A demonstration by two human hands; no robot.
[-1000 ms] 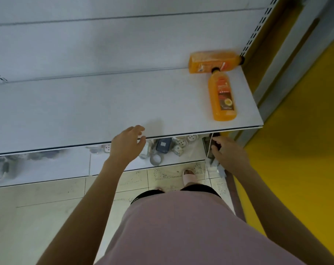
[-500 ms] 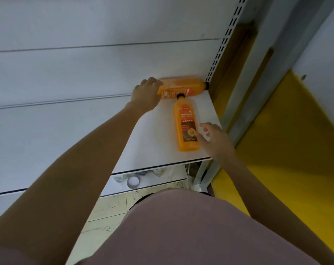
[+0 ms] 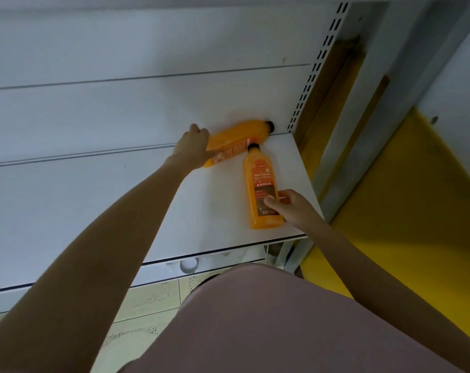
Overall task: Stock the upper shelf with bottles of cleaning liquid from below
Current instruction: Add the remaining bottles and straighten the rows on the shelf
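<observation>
Two orange bottles lie flat at the right end of the white shelf, right of centre in the frame. The left hand is wrapped around the base of the back bottle, which is tipped up a bit against the back panel. The right hand has its fingers curled loosely on the label of the front bottle; can't tell if that's a real grip yet. I'd get a full wrap on both before lifting, and keep the caps up.
</observation>
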